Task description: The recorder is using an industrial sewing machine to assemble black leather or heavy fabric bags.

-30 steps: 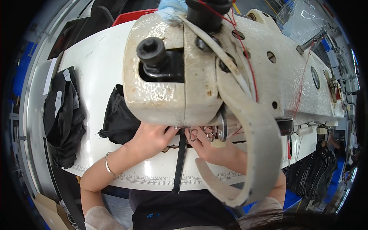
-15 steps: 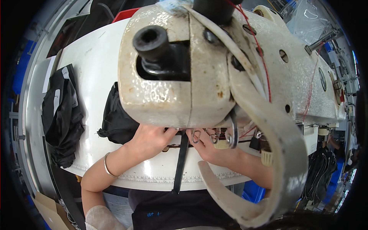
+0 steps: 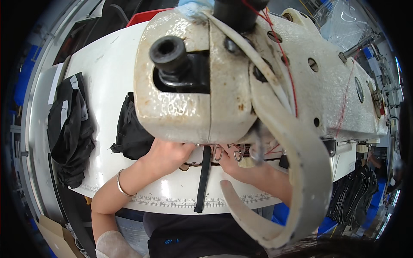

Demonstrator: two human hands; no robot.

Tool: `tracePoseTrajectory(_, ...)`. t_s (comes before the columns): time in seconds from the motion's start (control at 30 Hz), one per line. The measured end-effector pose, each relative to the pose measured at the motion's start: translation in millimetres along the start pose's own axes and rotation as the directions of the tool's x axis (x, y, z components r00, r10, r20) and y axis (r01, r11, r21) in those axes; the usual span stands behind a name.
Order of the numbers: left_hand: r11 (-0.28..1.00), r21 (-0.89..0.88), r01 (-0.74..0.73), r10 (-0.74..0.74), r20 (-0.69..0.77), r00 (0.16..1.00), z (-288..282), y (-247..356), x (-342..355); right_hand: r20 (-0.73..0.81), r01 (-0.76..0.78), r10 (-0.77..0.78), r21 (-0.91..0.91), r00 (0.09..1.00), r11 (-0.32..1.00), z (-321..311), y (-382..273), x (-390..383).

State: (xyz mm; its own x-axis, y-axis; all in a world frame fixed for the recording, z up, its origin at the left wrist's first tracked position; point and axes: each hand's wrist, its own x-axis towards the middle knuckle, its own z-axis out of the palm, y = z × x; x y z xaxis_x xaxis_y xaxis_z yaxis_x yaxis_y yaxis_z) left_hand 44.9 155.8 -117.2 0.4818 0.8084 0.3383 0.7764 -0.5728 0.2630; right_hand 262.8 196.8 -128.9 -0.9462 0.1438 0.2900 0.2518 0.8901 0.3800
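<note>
A large off-white sewing machine (image 3: 180, 109) fills the upper middle and hides the place where my fingertips work. A narrow black strap (image 3: 203, 185) runs from under its head toward me, its cut end lying over the table's ruler edge. Just left of the strap is my left hand (image 3: 170, 154), its fingers curled and closed; what they hold is hidden. My right hand (image 3: 241, 168) reaches in from the other side, its fingers mostly hidden behind metal thread guides (image 3: 218, 152). Beside my left hand lies bunched black fabric (image 3: 132, 133).
A pile of black fabric pieces (image 3: 71, 131) with white tags lies on the left of the white table (image 3: 107, 64). A curved off-white arm (image 3: 312, 193) loops down in front at right. Red thread (image 3: 291, 81) runs along the machine. A cardboard box (image 3: 56, 234) stands lower left.
The strap's near end has slid slightly up the table toward the machine. Both hands stay in nearly the same place. The machine appears shifted a little in the view.
</note>
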Motion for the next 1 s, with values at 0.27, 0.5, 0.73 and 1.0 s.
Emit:
tracePoseTrajectory(0.27,0.998,0.046,-0.049,0.052,-0.064,0.997,10.4,-5.4,6.4,-0.193,-0.244,0.273,0.160,0.942,0.957,-1.9,6.9,-16.9)
tracePoseTrajectory(0.5,0.999,-0.019,-0.048,0.044,-0.164,0.985,10.7,-5.5,14.3,-0.087,-0.291,0.334,0.323,0.938,0.901,0.8,15.1,-18.7)
tracePoseTrajectory(0.73,0.958,-0.228,0.175,-0.192,-0.056,0.980,-6.9,-0.3,12.2,-0.267,-0.028,0.109,0.292,0.958,0.956,-15.6,15.6,-1.9)
tracePoseTrajectory(1.0,0.923,-0.249,0.294,-0.291,0.046,0.955,-43.2,21.5,19.2,-0.168,-0.056,0.125,0.368,0.978,0.928,-1.7,3.7,8.2)
